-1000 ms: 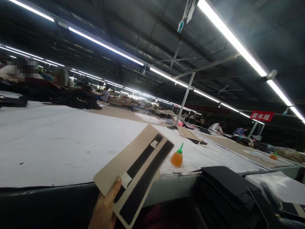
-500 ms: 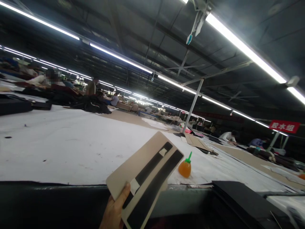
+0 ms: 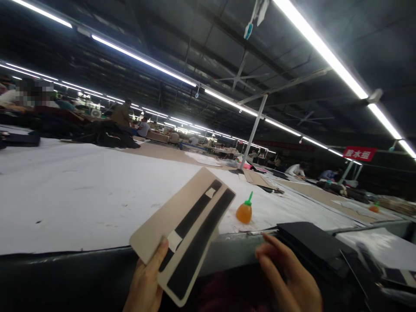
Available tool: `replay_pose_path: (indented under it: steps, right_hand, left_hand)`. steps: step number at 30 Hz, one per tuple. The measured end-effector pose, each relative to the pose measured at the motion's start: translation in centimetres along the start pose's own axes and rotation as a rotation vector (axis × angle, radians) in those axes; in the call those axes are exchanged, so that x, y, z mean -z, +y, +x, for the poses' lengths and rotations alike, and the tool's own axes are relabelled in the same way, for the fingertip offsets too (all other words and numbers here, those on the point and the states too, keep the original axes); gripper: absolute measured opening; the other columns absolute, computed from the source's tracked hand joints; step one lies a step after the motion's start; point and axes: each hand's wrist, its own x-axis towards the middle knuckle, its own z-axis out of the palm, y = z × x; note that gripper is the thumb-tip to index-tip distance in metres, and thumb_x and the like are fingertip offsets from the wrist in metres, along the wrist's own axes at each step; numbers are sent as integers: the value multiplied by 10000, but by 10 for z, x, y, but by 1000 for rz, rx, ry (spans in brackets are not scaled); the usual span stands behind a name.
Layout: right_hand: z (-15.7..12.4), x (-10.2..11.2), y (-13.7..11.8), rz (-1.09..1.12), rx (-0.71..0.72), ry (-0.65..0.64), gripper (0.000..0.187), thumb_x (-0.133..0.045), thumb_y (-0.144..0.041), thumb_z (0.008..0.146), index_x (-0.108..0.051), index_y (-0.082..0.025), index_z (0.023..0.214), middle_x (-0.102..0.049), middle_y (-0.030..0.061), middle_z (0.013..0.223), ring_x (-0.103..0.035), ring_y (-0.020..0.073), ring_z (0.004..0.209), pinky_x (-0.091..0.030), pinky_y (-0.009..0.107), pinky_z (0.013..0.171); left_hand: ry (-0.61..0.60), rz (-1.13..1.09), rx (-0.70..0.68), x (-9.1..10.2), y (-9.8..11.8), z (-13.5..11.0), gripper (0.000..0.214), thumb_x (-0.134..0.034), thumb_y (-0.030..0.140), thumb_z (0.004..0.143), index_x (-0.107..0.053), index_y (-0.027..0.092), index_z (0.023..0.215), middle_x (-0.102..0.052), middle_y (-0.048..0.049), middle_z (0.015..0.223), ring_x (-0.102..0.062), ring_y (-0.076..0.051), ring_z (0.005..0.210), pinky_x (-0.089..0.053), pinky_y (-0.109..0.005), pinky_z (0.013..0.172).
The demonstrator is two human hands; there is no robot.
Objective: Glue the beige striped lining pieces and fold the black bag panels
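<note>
A beige flat panel (image 3: pixel 172 208) with rounded corners tilts up in front of the table edge. Two black strips run along it, one with small pale patches across it. My left hand (image 3: pixel 146 275) grips its lower left edge, thumb on the face and the other fingers behind. At lower right, my right hand (image 3: pixel 289 277) is raised with bent, parted fingers and nothing visible in it. It is near a pile of black sheets (image 3: pixel 312 242). Just beyond the panel, an orange squeeze bottle (image 3: pixel 244 213) with a green nozzle stands on the white-covered table (image 3: pixel 81 195).
Dark cloth (image 3: pixel 107 134) lies heaped at the far left of the table. A slanting metal post (image 3: pixel 253 132) rises by some brown sheets (image 3: pixel 260 180). Another orange bottle (image 3: pixel 373 208) stands far right. Several people work in the background, beneath strip lights and a red sign (image 3: pixel 359 154).
My right hand has come into view at lower right. The view has turned a little to the right, so the panel, bottle and background appear farther left. My left hand still grips the panel.
</note>
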Motion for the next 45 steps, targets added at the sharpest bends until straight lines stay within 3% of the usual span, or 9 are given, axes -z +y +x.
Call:
replay_pose_path:
  steps: [4,8,12,17,23,31,36,41,45]
  right_hand:
    - [65,6,33,-445,-112,115,659,-806,-400,802,-549,-184,1369,-530,166,1441,-442,350,1389,-300,556,1194]
    - [125,-4,66,-627,-272,51,499,-690,-411,922,-559,-183,1346,-560,129,1396,-562,310,1256,-451,571,1064]
    - [139,-18,83,-681,-353,46,417,-654,-396,954,-577,-191,1309,-589,104,1335,-611,268,1156,-528,509,972]
    - [129,-20,83,-519,-364,118,392,-661,-381,951,-588,-187,1284,-596,99,1313,-615,261,1139,-537,495,956]
    - [88,7,71,106,-279,161,376,-672,-355,944,-588,-176,1264,-656,82,1197,-678,213,986,-594,417,843]
    - [23,30,53,765,-288,119,491,-891,-513,645,-700,-295,1041,-761,10,1038,-743,228,972,-621,269,671]
    - [-9,36,34,921,-321,32,469,-896,-513,674,-735,-298,1058,-747,59,1165,-731,124,788,-482,103,478]
    - [-29,39,-1,983,-311,39,612,-853,-645,652,-690,-390,1184,-704,47,1284,-749,209,870,-587,221,562]
    - [-35,34,-17,895,-293,60,486,-846,-543,731,-684,-425,1174,-731,7,1219,-754,214,817,-616,281,608]
  left_hand:
    - [-32,3,-26,0,3,1,352,-684,202,925,-671,178,1276,-800,-66,1013,-754,-231,1041,-581,-336,998]
    - [36,55,-51,-1,2,6,367,-716,222,896,-684,204,1260,-788,-65,1091,-709,-286,1150,-531,-416,1078]
    - [37,84,-64,-3,-1,6,392,-726,259,885,-671,232,1271,-751,-61,1222,-668,-320,1219,-513,-449,1098]
    - [-14,134,-2,-8,-5,-2,417,-725,271,881,-651,187,1283,-778,-99,1122,-687,-340,1186,-540,-460,1063]
    - [-58,185,45,-12,-6,-7,388,-767,322,848,-676,191,1202,-781,-104,1088,-668,-358,1214,-514,-476,1088]
    - [-55,210,38,-22,-12,-21,424,-733,307,880,-638,202,1279,-744,-107,1206,-631,-346,1268,-485,-501,1113]
    - [-90,278,-12,-19,-16,-30,532,-808,381,811,-654,219,1294,-758,-102,1156,-651,-357,1239,-502,-493,1102]
    - [-172,288,42,-17,-31,-45,486,-844,375,755,-707,214,1192,-771,-99,1140,-620,-389,1274,-518,-485,1086]
    - [-227,340,54,-10,-46,-57,417,-886,338,698,-755,205,1071,-776,-112,1133,-563,-406,1335,-487,-481,1115]
